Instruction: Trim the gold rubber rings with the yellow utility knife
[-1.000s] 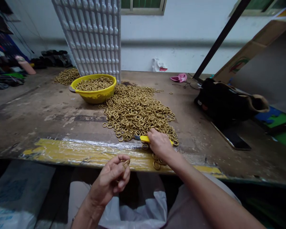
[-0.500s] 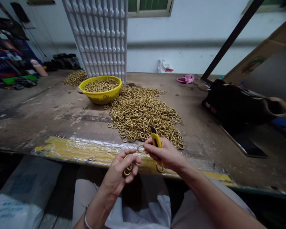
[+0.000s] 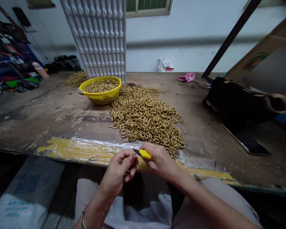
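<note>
My left hand (image 3: pixel 120 168) is closed, pinching a brass-coloured ring (image 3: pixel 133 154) between thumb and forefinger. Other rings may sit in its curled fingers, mostly hidden. In my right hand (image 3: pixel 160 160) is a yellow utility knife (image 3: pixel 145 154), its dark blade pointing left and reaching the ring at the left fingertips. Whether the blade touches the ring I cannot tell. Just beyond both hands spreads a large heap of the same rings (image 3: pixel 145 117) on the table. A yellow basin (image 3: pixel 102 99) full of rings stands behind it to the left.
Yellow tape (image 3: pixel 76 151) covers the table's front edge. A ribbed translucent panel (image 3: pixel 97 41) stands behind the basin, near a smaller ring pile (image 3: pixel 75 79). At right lie a phone (image 3: pixel 248 143), a black bundle (image 3: pixel 238 105) and a pink cloth (image 3: pixel 187 77). A white sack (image 3: pixel 21 194) lies below left.
The ring from my right fingertips is now pinched in my left hand. My right hand has turned the knife from upright to pointing left, its blade at that ring.
</note>
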A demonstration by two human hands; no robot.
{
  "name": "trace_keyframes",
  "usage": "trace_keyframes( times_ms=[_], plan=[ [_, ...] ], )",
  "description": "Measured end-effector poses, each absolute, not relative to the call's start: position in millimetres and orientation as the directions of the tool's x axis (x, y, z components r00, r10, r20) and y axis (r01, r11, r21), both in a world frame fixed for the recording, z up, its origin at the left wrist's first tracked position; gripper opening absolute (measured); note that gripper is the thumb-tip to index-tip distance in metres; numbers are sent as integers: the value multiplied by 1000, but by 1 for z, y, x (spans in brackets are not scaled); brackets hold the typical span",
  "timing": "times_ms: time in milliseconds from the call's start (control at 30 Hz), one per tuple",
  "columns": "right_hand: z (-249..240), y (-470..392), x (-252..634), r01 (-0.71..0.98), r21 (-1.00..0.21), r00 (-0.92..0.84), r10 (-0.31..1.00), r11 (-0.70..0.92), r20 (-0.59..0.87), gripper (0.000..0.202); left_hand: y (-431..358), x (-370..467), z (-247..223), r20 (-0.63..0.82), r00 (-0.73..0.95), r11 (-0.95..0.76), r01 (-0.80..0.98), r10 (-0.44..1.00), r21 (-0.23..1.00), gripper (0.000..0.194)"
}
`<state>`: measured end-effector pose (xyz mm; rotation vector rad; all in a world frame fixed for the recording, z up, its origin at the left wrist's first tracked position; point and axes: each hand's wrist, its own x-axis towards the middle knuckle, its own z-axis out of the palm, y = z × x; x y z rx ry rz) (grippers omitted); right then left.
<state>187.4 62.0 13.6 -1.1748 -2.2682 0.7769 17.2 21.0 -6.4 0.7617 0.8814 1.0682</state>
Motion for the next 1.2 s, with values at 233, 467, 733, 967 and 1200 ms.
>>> trace_keyframes(
  times_ms=[233,467,733,967,1200],
  plan=[
    [6,57,182,789,-309,-547,836,530,40,17,21,13,-11,-170,162,197,-169,972,966,21],
    [15,84,202,940,-96,-325,945,327,28,18,2,9,16,67,346,-19,-140,936,990,29],
    [-3,88,201,938,-184,-313,946,293,-88,16,11,3,-6,-141,305,284,-499,942,819,27],
    [-5,87,191,880,-420,-313,936,222,-161,12,13,3,-18,-260,277,368,-484,925,794,20],
    [4,70,180,-16,-844,-448,759,-536,-474,24,10,21,-32,-16,-71,22,76,997,997,13]
  ],
)
